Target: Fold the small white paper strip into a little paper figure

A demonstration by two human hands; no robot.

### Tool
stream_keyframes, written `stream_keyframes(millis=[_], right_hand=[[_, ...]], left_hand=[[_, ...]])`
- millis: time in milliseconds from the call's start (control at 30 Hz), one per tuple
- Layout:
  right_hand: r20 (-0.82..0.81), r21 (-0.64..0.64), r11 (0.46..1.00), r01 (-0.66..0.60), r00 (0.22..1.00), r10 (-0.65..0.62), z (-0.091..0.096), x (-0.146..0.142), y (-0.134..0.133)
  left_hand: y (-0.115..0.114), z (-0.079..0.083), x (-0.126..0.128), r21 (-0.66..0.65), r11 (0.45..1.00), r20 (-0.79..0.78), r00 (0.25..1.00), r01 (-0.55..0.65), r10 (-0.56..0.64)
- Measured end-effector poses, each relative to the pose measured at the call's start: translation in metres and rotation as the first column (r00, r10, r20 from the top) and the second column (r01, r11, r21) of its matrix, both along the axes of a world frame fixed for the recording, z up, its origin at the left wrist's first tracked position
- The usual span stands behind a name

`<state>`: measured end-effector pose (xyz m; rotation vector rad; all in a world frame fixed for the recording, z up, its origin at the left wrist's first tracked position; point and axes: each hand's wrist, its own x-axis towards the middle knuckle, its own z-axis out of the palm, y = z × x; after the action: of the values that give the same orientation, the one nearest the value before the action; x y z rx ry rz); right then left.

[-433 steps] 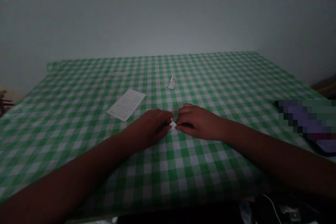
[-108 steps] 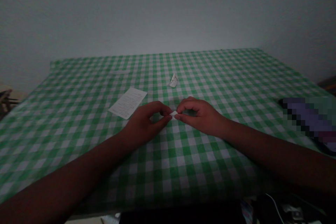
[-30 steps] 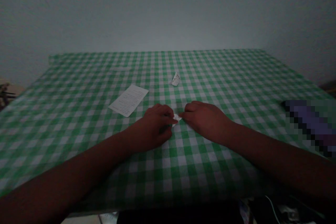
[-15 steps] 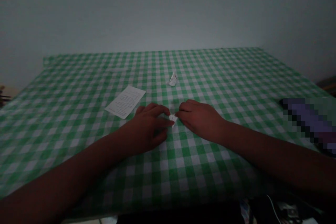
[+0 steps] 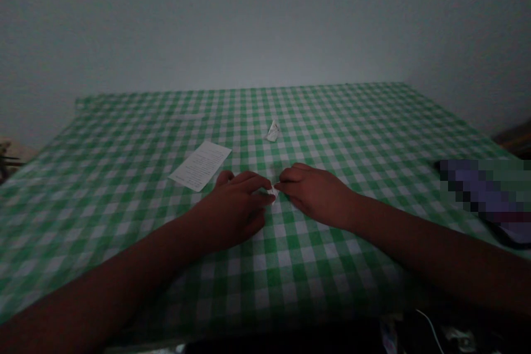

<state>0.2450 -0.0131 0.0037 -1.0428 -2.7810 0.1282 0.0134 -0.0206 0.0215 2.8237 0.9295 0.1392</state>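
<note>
Between my two hands lies a small folded piece of printed paper point(image 5: 274, 192), mostly covered by fingertips. My left hand point(image 5: 234, 207) grips its left side, with the fingertips closed on the paper. From the other side, my right hand point(image 5: 317, 192) pinches the paper's upper right edge, its fingers curled together. A second small folded paper point(image 5: 272, 131) stands or lies farther back on the cloth, beyond my hands; it is white with printed marks. To the left, behind my left hand, a flat printed sheet point(image 5: 199, 166) rests at a slant.
A green and white checked tablecloth point(image 5: 298, 271) covers the table, whose far edge meets a grey wall point(image 5: 265, 27). A dark-edged purple object point(image 5: 481, 193), blurred out by pixels, lies at the right. Below the near edge, a cable point(image 5: 429, 323) hangs among dim items.
My fingertips have drawn closer together over the small paper, and less of it shows. The whole view has shifted slightly, with the table lower in the picture.
</note>
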Motion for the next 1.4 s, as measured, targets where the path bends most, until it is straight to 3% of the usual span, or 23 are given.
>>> stream_keyframes(millis=[300, 500, 700, 1033, 1400], right_hand=[[-0.283, -0.073, 0.991, 0.111, 0.951, -0.127, -0.013, -0.007, 0.005], [-0.326, -0.097, 0.971, 0.219, 0.915, -0.239, -0.016, -0.012, 0.004], [-0.409, -0.214, 0.954, 0.210, 0.868, -0.283, -0.014, -0.011, 0.009], [-0.351, -0.132, 0.967, 0.217, 0.902, -0.250, -0.014, -0.011, 0.009], [-0.291, -0.118, 0.949, 0.294, 0.903, -0.316, -0.014, -0.006, 0.023]], left_hand=[[-0.006, 0.001, 0.003, 0.051, 0.999, -0.044, 0.999, -0.003, 0.005], [-0.007, 0.001, 0.003, 0.062, 0.998, -0.073, 0.997, 0.000, 0.005], [-0.006, 0.002, 0.003, 0.045, 0.999, -0.079, 0.997, -0.004, 0.007], [-0.007, 0.001, 0.003, 0.060, 0.998, -0.076, 0.997, -0.004, 0.009], [-0.004, 0.003, 0.001, 0.018, 0.999, -0.072, 0.997, 0.027, -0.026]])
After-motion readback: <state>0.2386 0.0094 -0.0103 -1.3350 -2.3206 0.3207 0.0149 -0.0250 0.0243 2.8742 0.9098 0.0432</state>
